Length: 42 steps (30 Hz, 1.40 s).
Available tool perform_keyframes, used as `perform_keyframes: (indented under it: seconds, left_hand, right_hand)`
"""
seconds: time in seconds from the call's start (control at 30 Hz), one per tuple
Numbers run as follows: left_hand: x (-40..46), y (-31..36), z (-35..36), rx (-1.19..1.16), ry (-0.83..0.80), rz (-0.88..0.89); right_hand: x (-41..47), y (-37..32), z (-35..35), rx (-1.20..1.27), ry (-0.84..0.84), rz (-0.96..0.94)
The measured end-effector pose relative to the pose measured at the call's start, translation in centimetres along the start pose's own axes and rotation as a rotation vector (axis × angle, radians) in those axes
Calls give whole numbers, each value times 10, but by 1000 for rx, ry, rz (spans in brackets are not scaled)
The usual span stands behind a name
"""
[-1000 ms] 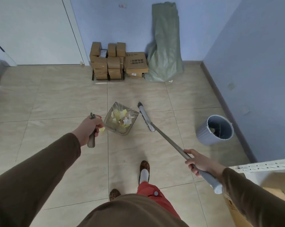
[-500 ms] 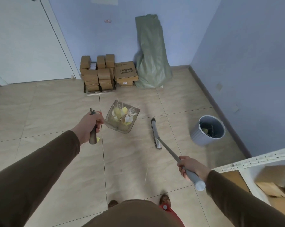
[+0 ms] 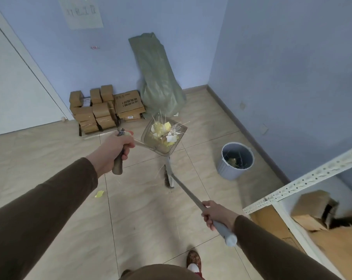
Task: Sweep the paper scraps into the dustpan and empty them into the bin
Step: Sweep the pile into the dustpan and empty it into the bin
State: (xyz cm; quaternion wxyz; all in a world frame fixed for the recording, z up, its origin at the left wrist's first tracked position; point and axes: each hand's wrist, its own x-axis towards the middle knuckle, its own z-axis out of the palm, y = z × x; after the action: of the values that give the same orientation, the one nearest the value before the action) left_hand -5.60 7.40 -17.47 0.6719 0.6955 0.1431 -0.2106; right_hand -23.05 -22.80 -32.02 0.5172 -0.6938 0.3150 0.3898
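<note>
Dustpan [image 3: 164,138] now lifted off the floor and carried toward the right of the frame, higher and nearer the bin [image 3: 234,161] than half a second ago; paper scraps [image 3: 163,131] heaped yellow and white inside it, with thin straws sticking up past the rim. Left hand [image 3: 114,149] wrapped tight round the dustpan's handle, fingers fully curled. Right hand [image 3: 216,216] closed round the broom [image 3: 188,196] near the grey grip, broom head resting on the floor at centre frame, just below the pan. Likely meaning: sweeping nearly done, carry to the bin under way. One yellow scrap [image 3: 99,194] lying on the floor at lower left of centre, apart from the rest, probably needing another pass.

Bin at right of centre, mouth open and facing up, some scraps already inside, standing near the blue wall [image 3: 292,77] and its skirting. Bare tile between pan and bin, so room to swing across. Metal shelf [image 3: 304,184] at lower right close to the right arm; stacked boxes [image 3: 102,110] and green sack [image 3: 159,77] against the far wall, well apart from the path. Risk, by judgement: loose scraps sliding off the tilted pan's open lip before reaching the bin
</note>
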Motion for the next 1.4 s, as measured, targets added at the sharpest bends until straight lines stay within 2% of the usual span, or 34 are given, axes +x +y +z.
perform_keyframes:
  seconds: [0.1, 0.3, 0.47, 0.7, 0.9, 1.13, 1.4]
  left_hand:
    - [2, 17, 32, 77, -63, 31]
    - [6, 36, 92, 430, -155, 113]
    - [7, 37, 141, 738, -231, 268]
    - [9, 18, 210, 1361, -326, 666]
    - [27, -34, 242, 1900, -459, 802]
    - [30, -78, 260, 2091, -611, 821]
    - [28, -66, 266, 2129, -611, 899]
  right_hand:
    - [-9, -2, -2, -175, -7, -48]
    - [-11, 18, -22, -80, -49, -22]
    - [-8, 44, -33, -82, -60, 17]
    - [-10, 64, -51, -55, -49, 10]
    - [-10, 78, -61, -24, -34, 10]
    - [-7, 88, -69, 6, -43, 27]
    - [-3, 85, -67, -19, -60, 34]
